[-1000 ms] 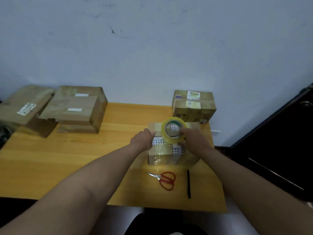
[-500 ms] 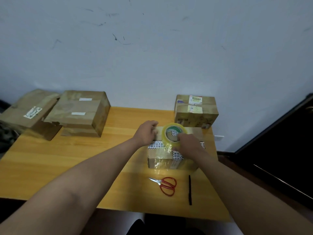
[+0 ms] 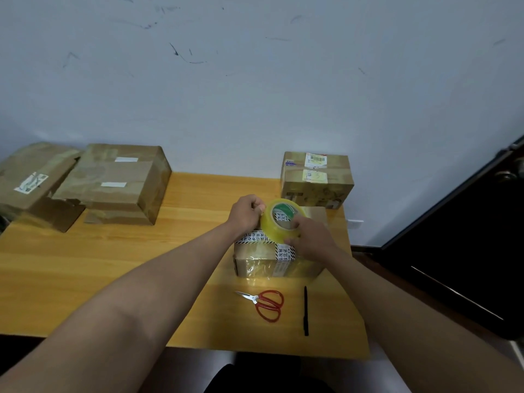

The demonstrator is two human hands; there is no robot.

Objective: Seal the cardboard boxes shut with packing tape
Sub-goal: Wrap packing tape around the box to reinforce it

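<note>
A small cardboard box point(image 3: 263, 263) with printed black-and-white tape stands near the table's front right. Above its top I hold a yellowish roll of clear packing tape point(image 3: 270, 225) on edge. My right hand point(image 3: 310, 236) grips the roll from the right, fingers in its core. My left hand point(image 3: 246, 214) is curled at the roll's left rim and pinches the tape end there. The box's top is mostly hidden by my hands and the roll.
Red-handled scissors point(image 3: 265, 304) and a black pen point(image 3: 306, 310) lie in front of the box. Another box point(image 3: 317, 177) stands behind it by the wall. Two larger boxes point(image 3: 119, 182) point(image 3: 31, 180) sit at the wooden table's point(image 3: 113, 265) back left. A dark door point(image 3: 467, 251) is on the right.
My left hand moved from the box's top left up to the roll's rim and closed on the tape end. The roll stayed over the box in my right hand.
</note>
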